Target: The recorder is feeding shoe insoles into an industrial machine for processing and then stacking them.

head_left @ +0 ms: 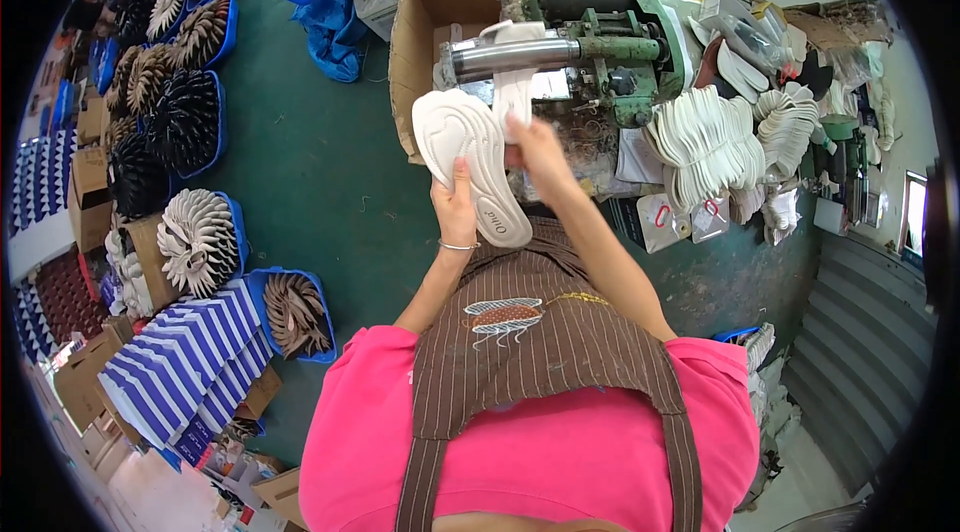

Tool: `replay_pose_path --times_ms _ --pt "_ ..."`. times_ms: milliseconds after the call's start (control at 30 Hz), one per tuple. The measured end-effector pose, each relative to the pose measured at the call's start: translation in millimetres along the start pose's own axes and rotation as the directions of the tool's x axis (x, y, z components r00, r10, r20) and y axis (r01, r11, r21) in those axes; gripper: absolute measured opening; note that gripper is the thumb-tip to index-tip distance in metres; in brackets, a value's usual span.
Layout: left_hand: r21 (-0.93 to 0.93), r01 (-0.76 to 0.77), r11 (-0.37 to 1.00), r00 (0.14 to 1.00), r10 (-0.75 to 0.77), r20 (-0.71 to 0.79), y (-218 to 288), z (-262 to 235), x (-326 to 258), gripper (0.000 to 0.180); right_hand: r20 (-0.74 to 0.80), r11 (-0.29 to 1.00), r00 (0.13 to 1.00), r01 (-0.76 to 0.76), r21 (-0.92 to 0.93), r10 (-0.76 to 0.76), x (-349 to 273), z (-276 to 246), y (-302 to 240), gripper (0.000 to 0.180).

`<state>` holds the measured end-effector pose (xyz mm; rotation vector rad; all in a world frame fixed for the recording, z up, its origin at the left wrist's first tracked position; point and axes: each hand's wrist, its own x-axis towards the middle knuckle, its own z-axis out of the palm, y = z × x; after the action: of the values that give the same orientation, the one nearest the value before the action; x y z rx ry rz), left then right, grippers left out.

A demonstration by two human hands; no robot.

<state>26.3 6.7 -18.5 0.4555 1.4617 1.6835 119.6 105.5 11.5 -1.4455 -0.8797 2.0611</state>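
Looked like a shoe-parts workshop: held a green roller machine (625,47), bundled white insoles (705,147), blue plastic tubs (221,120) of fanned shoe pieces (184,122) and striped boxes (180,352).

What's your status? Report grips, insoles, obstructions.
Left grip holding fanned white insoles. Right grip blurred at white piece; hold unclear. Metal roller just beyond insoles.

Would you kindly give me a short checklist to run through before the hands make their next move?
1. Left hand holding the white insoles: ok, thumb on top.
2. Right hand gripping the white piece: cannot tell, motion blur.
3. Metal roller free of material: not ok, the white piece shows right at it.
4. Roller at rest: cannot tell from one still.
5. Pink sleeves clear of the roller: ok, they end well short.
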Motion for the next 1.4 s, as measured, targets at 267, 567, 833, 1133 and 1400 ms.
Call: replay_pose_path --times_ms 267,567,833,1133,1400 --pt "-0.250 0.203 0.947 0.977 -0.179 0.116 -2 5 -3 0.041 -0.143 0.970 0.967 0.226 0.089 -0.213 33 -32 19 0.021" --pt "-0.228 0.251 0.941 0.962 -0.215 0.171 -7 5 3 0.049 -0.238 0.963 0.936 0.270 0.009 -0.260 6 -20 33 0.025" --pt "-0.213 0.367 0.906 0.908 -0.299 0.293 -3 4 6 0.048 0.169 0.987 0.972 0.162 0.018 -0.163 -18 -7 51 0.024" --pt "0.106 0.406 0.908 0.890 -0.419 0.181 -24 4 3 0.069 0.188 0.997 0.982 -0.019 -0.072 0.032 3 -43 43 0.025" --pt "0.469 0.398 0.789 0.762 -0.569 0.309 -38 71 -19 0.055 -0.245 0.604 0.830 0.132 -0.786 -0.501 -58 -267 23 0.063"
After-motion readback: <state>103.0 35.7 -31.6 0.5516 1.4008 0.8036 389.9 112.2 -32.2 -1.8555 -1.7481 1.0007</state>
